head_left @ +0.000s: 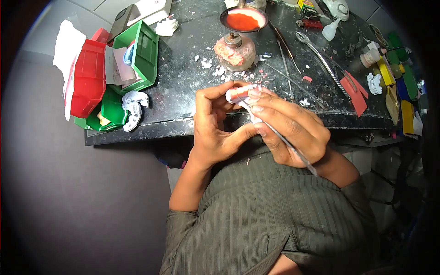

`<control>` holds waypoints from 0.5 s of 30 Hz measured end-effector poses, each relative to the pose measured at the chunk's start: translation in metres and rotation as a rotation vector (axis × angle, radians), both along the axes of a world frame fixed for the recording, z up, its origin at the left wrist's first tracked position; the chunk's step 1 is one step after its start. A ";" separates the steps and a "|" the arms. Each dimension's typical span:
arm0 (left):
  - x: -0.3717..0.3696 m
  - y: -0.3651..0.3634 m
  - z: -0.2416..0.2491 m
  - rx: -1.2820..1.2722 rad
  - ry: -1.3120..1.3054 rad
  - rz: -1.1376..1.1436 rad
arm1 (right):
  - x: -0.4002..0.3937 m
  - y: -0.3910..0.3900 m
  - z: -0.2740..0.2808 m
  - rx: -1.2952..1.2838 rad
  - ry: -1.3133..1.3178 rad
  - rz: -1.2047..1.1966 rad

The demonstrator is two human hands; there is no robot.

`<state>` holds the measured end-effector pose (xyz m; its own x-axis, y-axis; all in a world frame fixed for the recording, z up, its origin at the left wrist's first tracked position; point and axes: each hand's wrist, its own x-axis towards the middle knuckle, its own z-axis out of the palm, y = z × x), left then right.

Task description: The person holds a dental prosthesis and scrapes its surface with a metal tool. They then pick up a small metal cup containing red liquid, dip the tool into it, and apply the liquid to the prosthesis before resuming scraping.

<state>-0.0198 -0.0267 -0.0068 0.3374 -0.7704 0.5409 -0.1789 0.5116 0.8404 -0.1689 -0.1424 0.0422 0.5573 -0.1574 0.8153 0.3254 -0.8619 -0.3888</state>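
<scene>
My left hand [215,123] is closed around a small dental model [239,95], white with reddish-pink wax along it. Held like a pen in my right hand [293,126] is a thin metal wax carver [293,149]. Its upper end meets the model, but the exact tip is hard to make out between my fingers. Both hands are together over the front edge of the bench. Just beyond them stands a glass spirit burner [234,52] with pink wax smeared on it. Pink and white shavings lie around its base.
Behind the burner is a pan of red melted wax [245,19]. Metal tools, including a twisted-handle one [323,59], and pink wax sheets [354,94] lie to the right. Green [144,57] and red bins [88,78] stand at left, beside white plaster models [133,110].
</scene>
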 end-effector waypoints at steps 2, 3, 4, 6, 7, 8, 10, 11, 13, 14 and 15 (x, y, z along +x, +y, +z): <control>0.002 0.001 0.001 0.006 -0.011 0.019 | -0.001 -0.001 0.000 0.036 0.000 0.001; 0.006 0.002 0.006 0.048 0.049 -0.059 | -0.001 -0.004 0.000 0.088 0.001 0.009; 0.009 0.003 0.013 0.090 0.109 -0.136 | -0.003 -0.007 0.000 0.140 0.001 0.017; 0.010 0.008 0.023 0.214 0.293 -0.158 | -0.005 -0.014 0.008 0.194 0.059 0.039; 0.016 0.008 0.020 0.243 0.354 -0.210 | -0.004 -0.018 0.012 0.182 0.074 0.053; 0.020 0.008 0.017 0.271 0.415 -0.263 | -0.004 -0.021 0.014 0.169 0.087 0.066; 0.021 0.009 0.019 0.288 0.455 -0.274 | -0.004 -0.024 0.013 0.203 0.125 0.131; 0.022 0.010 0.020 0.307 0.441 -0.295 | -0.004 -0.025 0.012 0.238 0.162 0.195; 0.022 0.011 0.019 0.331 0.453 -0.303 | -0.001 -0.022 0.006 0.277 0.132 0.215; 0.023 0.012 0.018 0.331 0.454 -0.302 | 0.001 -0.021 0.004 0.316 0.101 0.233; 0.025 0.013 0.016 0.332 0.481 -0.315 | 0.001 -0.020 0.002 0.316 0.101 0.234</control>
<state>0.0048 -0.0135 0.0091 0.2131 -0.9716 0.1029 0.3716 0.1780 0.9112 -0.1675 -0.1619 0.0445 0.6828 -0.2510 0.6861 0.4449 -0.6021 -0.6630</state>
